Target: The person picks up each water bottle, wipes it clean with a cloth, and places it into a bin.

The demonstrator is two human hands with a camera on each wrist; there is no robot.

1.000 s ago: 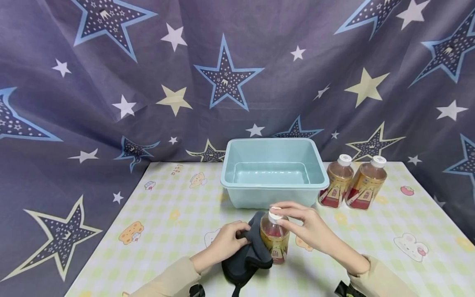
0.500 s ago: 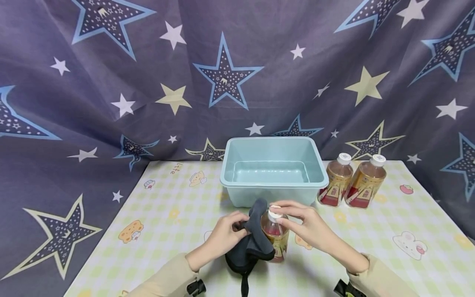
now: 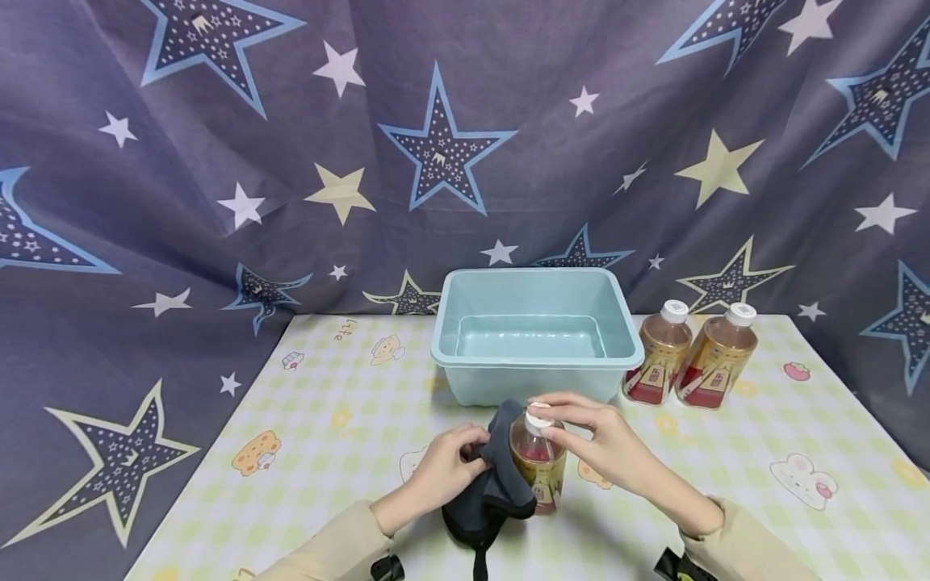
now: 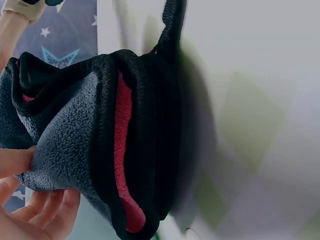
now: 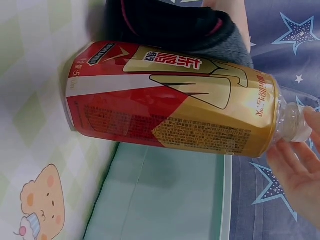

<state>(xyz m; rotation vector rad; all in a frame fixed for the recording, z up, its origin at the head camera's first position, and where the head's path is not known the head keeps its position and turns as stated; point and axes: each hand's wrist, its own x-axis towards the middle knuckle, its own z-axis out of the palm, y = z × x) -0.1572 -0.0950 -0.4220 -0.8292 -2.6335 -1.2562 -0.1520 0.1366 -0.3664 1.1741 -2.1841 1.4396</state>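
In the head view a drink bottle (image 3: 546,478) with a red and gold label stands upright near the front of the table. My right hand (image 3: 606,444) pinches its white cap (image 3: 538,416) from above. My left hand (image 3: 445,470) grips a folded, dark grey cleaning cloth (image 3: 481,507) against the bottle's left side. Black edging, a pink-red inner side and a hanging strap show on the cloth (image 4: 70,135) in the left wrist view, where thumb and fingers pinch its fold. The right wrist view shows the cloth (image 5: 165,22) beside the bottle's label (image 5: 165,102).
A light blue plastic tub (image 3: 538,379) stands just behind the bottle. To its right are two more capped bottles, one near the tub (image 3: 657,363) and one farther right (image 3: 718,361). A checkered tablecloth (image 3: 327,452) covers the table; a starry curtain (image 3: 349,105) hangs behind.
My left hand has moved the cloth up along the bottle's side and then slightly back down. My right hand stays on the cap, and the bottle has hardly moved.
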